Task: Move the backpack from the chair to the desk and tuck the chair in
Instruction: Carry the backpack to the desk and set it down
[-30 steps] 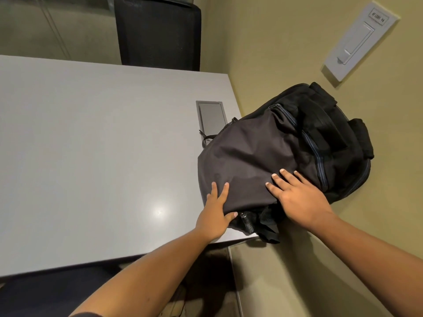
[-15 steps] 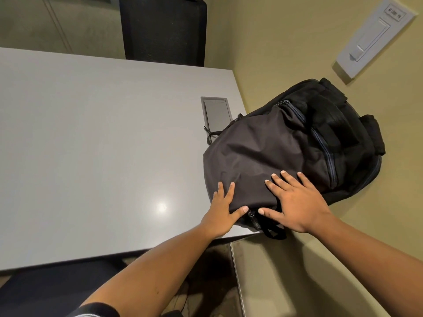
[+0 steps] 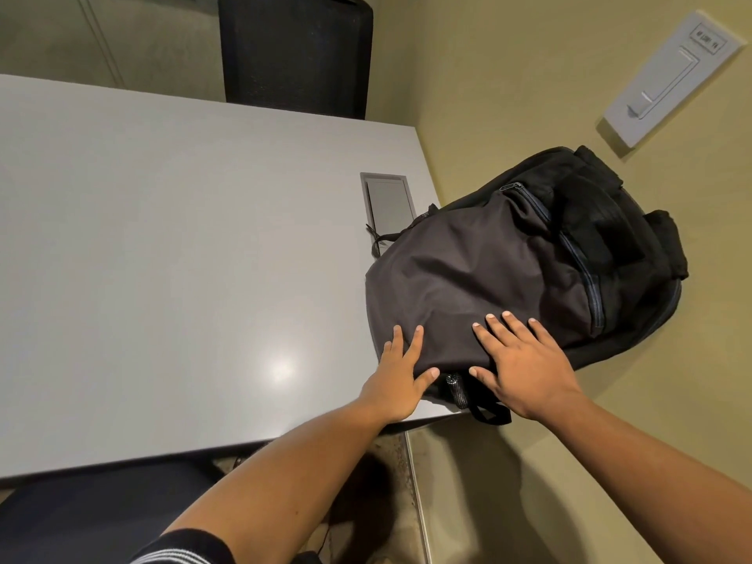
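Note:
The dark grey and black backpack [image 3: 500, 258] lies on the right end of the grey desk [image 3: 171, 258], its top leaning against the yellow wall. A strap loop hangs over the desk's near edge. My left hand [image 3: 396, 374] rests flat on the bag's near left corner, fingers spread, thumb at the lower seam. My right hand [image 3: 525, 368] lies flat on the bag's lower part, fingers apart, gripping nothing. A dark chair seat [image 3: 81, 519] shows at the bottom left, partly under the desk's near edge.
A second black chair [image 3: 293, 50] stands at the desk's far side. A closed cable hatch [image 3: 386, 203] sits in the desktop just left of the bag. A white wall switch plate [image 3: 671, 75] is at the upper right. The wall runs close along the desk's right end.
Both hands stay pressed on the backpack. My right thumb has spread outward and the bag has settled slightly further onto the desk against the wall.

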The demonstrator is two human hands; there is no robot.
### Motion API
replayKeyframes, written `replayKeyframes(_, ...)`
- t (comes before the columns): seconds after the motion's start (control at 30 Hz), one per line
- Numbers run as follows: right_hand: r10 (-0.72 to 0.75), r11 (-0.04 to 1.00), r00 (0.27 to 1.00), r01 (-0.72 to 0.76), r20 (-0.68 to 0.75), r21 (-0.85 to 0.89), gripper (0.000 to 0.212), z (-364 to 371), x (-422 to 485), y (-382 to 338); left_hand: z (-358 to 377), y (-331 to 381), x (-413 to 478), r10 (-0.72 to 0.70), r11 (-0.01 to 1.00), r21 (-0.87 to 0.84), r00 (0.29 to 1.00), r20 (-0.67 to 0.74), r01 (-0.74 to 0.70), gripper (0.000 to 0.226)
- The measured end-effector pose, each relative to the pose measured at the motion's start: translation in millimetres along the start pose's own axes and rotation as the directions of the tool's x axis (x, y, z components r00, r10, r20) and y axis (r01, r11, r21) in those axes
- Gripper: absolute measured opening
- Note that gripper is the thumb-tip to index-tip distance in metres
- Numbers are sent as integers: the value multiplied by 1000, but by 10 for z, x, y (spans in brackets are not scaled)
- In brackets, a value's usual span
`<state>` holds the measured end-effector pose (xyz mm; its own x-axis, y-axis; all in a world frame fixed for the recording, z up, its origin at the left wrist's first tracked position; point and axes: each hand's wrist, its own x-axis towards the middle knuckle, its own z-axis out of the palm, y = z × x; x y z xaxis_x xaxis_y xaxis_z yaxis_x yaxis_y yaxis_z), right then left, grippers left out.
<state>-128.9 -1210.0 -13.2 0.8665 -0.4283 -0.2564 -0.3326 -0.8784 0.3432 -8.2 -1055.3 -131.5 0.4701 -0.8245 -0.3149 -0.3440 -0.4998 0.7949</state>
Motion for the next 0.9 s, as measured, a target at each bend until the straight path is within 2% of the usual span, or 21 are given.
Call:
replayKeyframes(0.17,27,996,998,-21,-64,90,70,-9,-167,-145,-145,-182,-110,72,983,177,991,-113,-51,74)
replayKeyframes(0.3,48,991,995,-35,-93,130,70,33,-319,-285,-263,-302,-240,86,983,175,980,-180,-54,71)
replayKeyframes(0.47,21,992,992,-5,-124,127,66,48,-444,-517,-362,-397,-457,104,943,329,982,-155,-48,71)
replayKeyframes(0.67,19,980,981,20,-193,199,62,28,-547,-818,-475,-627,-842,130,810,582,990,-51,-77,78)
replayKeyframes(0.77,8,962,970,59,-244,267,59,37,-670,-1034,-510,-781,-1117,111,789,613,991,-74,-43,77)
replayKeyframes(0.9,1,934,977,75,-212,350,60,84,-903,-1280,-517,-967,-1601,52,782,621,987,-152,54,78)
